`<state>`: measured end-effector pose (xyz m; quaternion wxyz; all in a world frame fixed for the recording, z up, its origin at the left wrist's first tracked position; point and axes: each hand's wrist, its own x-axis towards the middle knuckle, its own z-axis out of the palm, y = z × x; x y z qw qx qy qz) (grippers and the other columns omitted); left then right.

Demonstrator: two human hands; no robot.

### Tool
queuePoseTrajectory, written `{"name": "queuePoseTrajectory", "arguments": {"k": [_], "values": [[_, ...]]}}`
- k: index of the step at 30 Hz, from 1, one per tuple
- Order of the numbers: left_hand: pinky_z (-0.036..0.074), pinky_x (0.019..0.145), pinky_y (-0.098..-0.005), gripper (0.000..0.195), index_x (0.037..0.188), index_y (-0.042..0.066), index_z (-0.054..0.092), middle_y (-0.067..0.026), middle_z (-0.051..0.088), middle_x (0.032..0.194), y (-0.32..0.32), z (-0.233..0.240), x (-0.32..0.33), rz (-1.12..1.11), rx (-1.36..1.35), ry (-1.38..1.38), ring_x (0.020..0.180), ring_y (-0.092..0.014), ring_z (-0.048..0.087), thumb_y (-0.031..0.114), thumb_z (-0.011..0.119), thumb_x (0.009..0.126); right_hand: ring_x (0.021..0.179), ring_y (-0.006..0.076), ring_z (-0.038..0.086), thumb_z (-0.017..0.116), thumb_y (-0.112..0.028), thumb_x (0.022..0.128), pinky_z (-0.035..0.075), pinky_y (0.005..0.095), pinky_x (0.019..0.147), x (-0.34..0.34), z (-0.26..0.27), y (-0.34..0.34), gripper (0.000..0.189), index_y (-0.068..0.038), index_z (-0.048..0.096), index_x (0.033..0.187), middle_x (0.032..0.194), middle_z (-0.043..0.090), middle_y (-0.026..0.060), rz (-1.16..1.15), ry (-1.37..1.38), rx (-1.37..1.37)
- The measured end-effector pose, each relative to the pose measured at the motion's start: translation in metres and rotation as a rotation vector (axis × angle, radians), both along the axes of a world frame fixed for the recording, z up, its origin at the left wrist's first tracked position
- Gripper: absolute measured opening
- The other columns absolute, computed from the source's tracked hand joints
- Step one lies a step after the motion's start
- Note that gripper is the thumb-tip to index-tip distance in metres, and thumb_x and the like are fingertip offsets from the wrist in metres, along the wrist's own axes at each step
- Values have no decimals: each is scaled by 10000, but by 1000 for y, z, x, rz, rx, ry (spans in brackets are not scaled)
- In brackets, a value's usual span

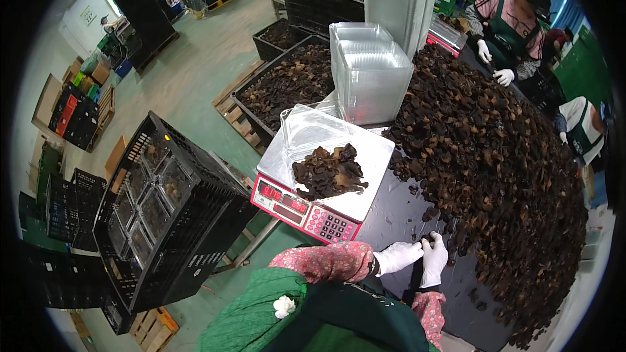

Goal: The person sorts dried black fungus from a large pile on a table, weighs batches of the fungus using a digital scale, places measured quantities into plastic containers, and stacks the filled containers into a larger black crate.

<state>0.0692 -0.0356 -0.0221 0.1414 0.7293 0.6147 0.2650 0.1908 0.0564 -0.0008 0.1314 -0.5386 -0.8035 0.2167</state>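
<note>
My two white-gloved hands meet low over the dark tabletop, at the near edge of a heap of wood ear mushrooms (479, 156). Between the thumb and finger of my right hand (433, 260) is a small dark mushroom piece (428, 238). The fingertips of my left hand (400, 257) come up against it; whether they grip it is hidden. Left of the heap stands a red-and-white digital scale (303, 220) with lit displays and a metal pan (374, 156). On the pan, a clear plastic tray (288, 156) carries a portion of wood ear mushrooms (330, 171).
Stacks of clear plastic trays (374, 83) rise behind the scale. A black crate (190, 234) with filled clear packs stands at left. Beyond the scale is a mushroom-filled black crate (288, 78). Co-workers (508, 34) with gloved hands are across the heap.
</note>
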Motion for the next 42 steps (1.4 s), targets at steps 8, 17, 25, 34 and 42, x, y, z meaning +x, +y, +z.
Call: {"name": "queuePoseTrajectory", "arguments": {"k": [8,17,25,34,42], "values": [[543,809,-466,344,1171,46,525,-164,561,1085,-4,16,-14,-41,-214,-143,963,-353,649,124,636,855,755,347,645,732,-225,831,495,440,682,-12,13,18,194,-77,608,817,839,638,133,145,-155,1],[551,663,-340,63,947,47,685,-99,663,864,-108,121,-103,326,384,-616,753,-270,669,66,689,887,993,286,599,737,-206,845,466,404,873,-66,74,21,161,-100,719,966,998,677,76,390,133,301],[467,540,-267,468,1441,64,439,-30,644,655,-188,94,-180,1198,88,-843,535,-88,562,161,561,1000,942,199,674,679,-182,926,521,320,855,-265,91,16,264,5,662,1110,1069,691,137,481,672,-338],[391,448,-190,547,1528,48,305,-32,655,745,-177,94,-194,913,97,-1293,504,-57,515,76,467,1006,781,87,532,549,-530,982,434,261,725,-351,114,33,571,-41,530,1275,1000,632,21,457,700,-1009],[435,493,-229,423,1460,19,412,-35,623,713,-180,97,-192,1021,241,-1358,518,-78,533,174,436,1067,863,156,598,477,-452,1039,480,323,844,-268,128,15,473,-16,647,1105,988,642,48,395,877,-1205]]}}
